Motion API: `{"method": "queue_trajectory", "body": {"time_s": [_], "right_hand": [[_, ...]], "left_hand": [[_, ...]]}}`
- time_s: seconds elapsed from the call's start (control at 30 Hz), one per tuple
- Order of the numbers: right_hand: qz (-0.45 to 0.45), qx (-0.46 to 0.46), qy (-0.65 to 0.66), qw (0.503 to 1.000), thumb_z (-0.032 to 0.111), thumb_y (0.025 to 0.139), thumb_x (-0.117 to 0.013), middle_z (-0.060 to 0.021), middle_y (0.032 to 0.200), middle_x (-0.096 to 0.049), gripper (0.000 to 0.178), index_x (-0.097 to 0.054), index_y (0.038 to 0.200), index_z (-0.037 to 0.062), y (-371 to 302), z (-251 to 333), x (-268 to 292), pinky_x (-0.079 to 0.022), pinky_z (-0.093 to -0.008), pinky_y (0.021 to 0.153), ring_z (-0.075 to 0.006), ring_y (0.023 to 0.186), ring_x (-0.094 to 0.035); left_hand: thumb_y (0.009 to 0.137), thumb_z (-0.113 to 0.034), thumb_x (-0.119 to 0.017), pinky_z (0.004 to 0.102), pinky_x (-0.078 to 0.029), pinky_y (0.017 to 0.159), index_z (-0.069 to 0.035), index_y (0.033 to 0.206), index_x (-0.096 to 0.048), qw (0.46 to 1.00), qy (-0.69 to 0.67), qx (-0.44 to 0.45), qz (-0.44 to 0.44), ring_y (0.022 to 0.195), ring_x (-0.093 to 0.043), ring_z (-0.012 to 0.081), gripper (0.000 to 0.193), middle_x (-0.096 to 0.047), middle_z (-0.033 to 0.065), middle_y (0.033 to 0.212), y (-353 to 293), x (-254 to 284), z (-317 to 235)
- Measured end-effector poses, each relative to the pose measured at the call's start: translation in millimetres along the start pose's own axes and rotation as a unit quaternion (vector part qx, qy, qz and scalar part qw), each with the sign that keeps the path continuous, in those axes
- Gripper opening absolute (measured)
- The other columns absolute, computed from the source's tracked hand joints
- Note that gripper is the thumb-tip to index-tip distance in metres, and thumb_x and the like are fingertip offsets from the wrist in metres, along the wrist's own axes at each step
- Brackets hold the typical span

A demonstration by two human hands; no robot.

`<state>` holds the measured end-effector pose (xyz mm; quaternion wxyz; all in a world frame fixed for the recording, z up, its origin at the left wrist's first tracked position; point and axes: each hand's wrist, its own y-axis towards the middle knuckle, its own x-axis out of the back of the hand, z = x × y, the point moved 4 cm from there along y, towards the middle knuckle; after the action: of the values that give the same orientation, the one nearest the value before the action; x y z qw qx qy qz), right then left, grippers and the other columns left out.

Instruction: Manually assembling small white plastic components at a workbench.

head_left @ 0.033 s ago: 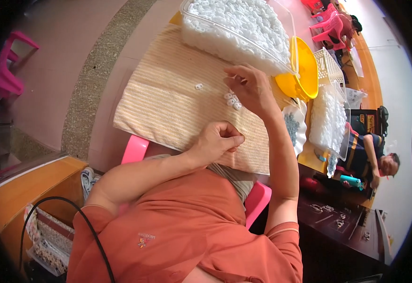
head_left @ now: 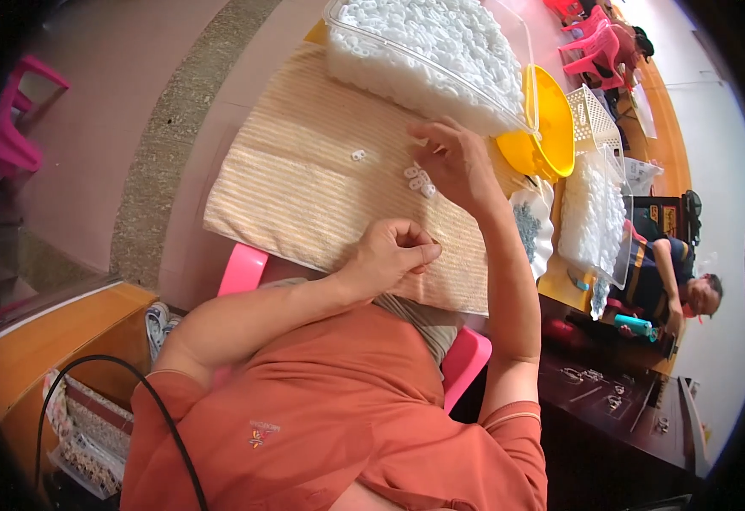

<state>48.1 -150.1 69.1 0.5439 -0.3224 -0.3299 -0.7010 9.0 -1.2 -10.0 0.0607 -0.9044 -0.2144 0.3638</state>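
My left hand (head_left: 392,257) is closed in a pinch, low over the near part of a striped beige towel (head_left: 287,145). What its thumb and fingertips hold, if anything, is too small to make out. Above the towel's right side, my right hand (head_left: 459,166) has loosely bent fingers, apart, and I see nothing held between them. Several small white plastic pieces with holes (head_left: 428,191) lie in a cluster just beside and below its fingers. One more white piece (head_left: 358,155) rests alone to the left of them.
Beyond the towel stands a clear bin (head_left: 428,72) heaped with white pieces. At right are a yellow basin (head_left: 551,123), a dish of grey-blue bits (head_left: 527,230) and a second clear bin (head_left: 589,213). A person (head_left: 666,272) sits farther right, near a teal bottle (head_left: 635,326).
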Motion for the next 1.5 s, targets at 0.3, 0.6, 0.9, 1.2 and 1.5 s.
{"method": "queue_trajectory", "body": {"time_s": [0.3, 0.6, 0.9, 1.2, 1.5], "right_hand": [[0.023, 0.078, -0.168, 0.982, 0.017, 0.078, -0.072, -0.0097, 0.111, -0.063, 0.027, -0.069, 0.104, 0.0092, -38.9, -17.5, -9.5, -0.049, -0.0407, 0.086, -0.0319, 0.101, -0.060], [-0.002, 0.012, -0.123, 0.992, 0.016, 0.079, -0.073, -0.0087, 0.107, -0.065, 0.022, -0.071, 0.098, 0.0077, -45.5, -15.6, 13.4, -0.051, -0.0379, 0.083, -0.0306, 0.096, -0.063], [-0.216, 0.092, -0.095, 0.967, 0.007, 0.082, -0.069, -0.0097, 0.087, -0.069, 0.012, -0.070, 0.093, 0.0029, 1.5, 5.2, 95.8, -0.053, -0.0286, 0.068, -0.0189, 0.073, -0.068], [-0.097, 0.061, -0.156, 0.981, 0.020, 0.082, -0.071, -0.0087, 0.097, -0.070, 0.021, -0.072, 0.099, 0.0078, 62.1, -24.7, 100.3, -0.053, -0.0338, 0.075, -0.0225, 0.076, -0.069], [0.049, 0.055, -0.249, 0.966, 0.030, 0.076, -0.074, -0.0115, 0.124, -0.061, 0.047, -0.065, 0.119, 0.0128, 102.4, -6.2, 88.3, -0.044, -0.0395, 0.098, -0.0291, 0.115, -0.057]], "left_hand": [[0.088, -0.012, -0.070, 0.0216, -0.050, 0.063, -0.003, 0.087, -0.062, 1.000, 0.010, -0.010, -0.006, 0.069, -0.058, 0.0067, 0.011, -0.062, 0.0008, 0.077, 1.0, -2.7, 1.3], [0.088, -0.011, -0.069, 0.0215, -0.050, 0.066, -0.003, 0.087, -0.063, 1.000, 0.005, -0.004, 0.005, 0.068, -0.057, 0.0075, 0.010, -0.063, 0.0017, 0.077, 1.0, -2.9, 1.0], [0.087, -0.012, -0.072, 0.0226, -0.051, 0.065, -0.002, 0.089, -0.064, 1.000, 0.005, 0.015, -0.021, 0.071, -0.058, 0.0081, 0.013, -0.063, 0.0017, 0.080, 0.0, -1.8, 1.1], [0.088, -0.012, -0.070, 0.0211, -0.048, 0.063, -0.002, 0.088, -0.062, 1.000, 0.004, 0.014, 0.018, 0.069, -0.057, 0.0073, 0.012, -0.062, 0.0023, 0.078, 2.9, -0.1, 4.6], [0.088, -0.012, -0.069, 0.0207, -0.047, 0.063, -0.003, 0.087, -0.063, 0.999, 0.007, 0.044, 0.005, 0.068, -0.056, 0.0068, 0.011, -0.062, 0.0013, 0.077, 1.9, -1.6, -3.9]]}}
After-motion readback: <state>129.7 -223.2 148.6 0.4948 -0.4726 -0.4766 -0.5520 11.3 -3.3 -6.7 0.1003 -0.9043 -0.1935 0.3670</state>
